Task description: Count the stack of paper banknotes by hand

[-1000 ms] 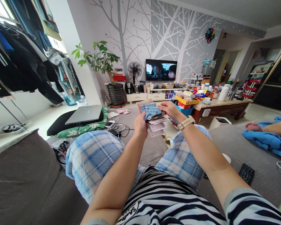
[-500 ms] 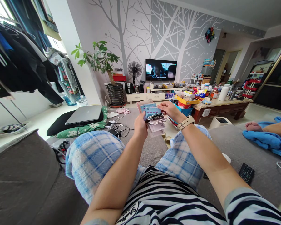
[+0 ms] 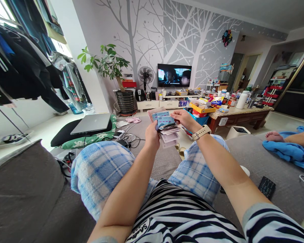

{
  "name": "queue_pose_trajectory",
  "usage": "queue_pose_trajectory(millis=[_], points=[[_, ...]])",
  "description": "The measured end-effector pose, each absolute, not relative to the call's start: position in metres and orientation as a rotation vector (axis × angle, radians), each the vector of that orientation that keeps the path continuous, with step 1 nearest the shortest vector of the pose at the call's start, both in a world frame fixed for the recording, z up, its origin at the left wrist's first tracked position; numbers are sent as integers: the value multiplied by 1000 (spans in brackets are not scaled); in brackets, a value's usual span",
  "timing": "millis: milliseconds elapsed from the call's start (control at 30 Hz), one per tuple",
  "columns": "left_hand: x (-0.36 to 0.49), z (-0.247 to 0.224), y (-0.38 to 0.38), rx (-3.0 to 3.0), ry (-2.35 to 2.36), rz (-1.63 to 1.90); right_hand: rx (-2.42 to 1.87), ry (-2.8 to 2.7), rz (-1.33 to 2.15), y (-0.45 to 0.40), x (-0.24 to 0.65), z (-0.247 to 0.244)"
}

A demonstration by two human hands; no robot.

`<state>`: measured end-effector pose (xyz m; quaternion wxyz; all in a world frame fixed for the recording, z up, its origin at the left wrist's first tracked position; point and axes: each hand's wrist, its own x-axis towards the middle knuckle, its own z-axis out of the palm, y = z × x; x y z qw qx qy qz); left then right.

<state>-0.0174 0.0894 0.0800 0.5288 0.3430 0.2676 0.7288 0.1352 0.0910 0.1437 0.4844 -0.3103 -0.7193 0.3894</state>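
My left hand (image 3: 152, 135) is closed around the lower left of a stack of banknotes (image 3: 167, 127) held above my lap. Blue notes lie on top, and paler notes fan out below and behind them. With thumb and fingers pinched, my right hand (image 3: 184, 118) grips the upper right edge of a blue note (image 3: 164, 118). Part of the stack is hidden behind my left fingers. A beige watch (image 3: 201, 132) sits on my right wrist.
A closed laptop (image 3: 91, 123) rests on cushions to the left, near tangled cables (image 3: 131, 138). A crowded table (image 3: 243, 113) stands at the right. On the sofa lie a remote control (image 3: 267, 187) and a blue cloth (image 3: 288, 150) beside another person's bare foot (image 3: 273, 136).
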Motion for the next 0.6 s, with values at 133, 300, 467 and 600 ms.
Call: queue_pose_trajectory(millis=[133,300,467,600], points=[[-17,81,88,797,646,1739,-747,-1753,961,93,136,142],[-16,81,87,787,621,1730,-711,-1775,981,96,138,141],[-16,82,86,759,616,1740,-729,-1814,946,93,138,142],[-16,84,84,765,634,1705,-797,-1773,877,93,137,141]])
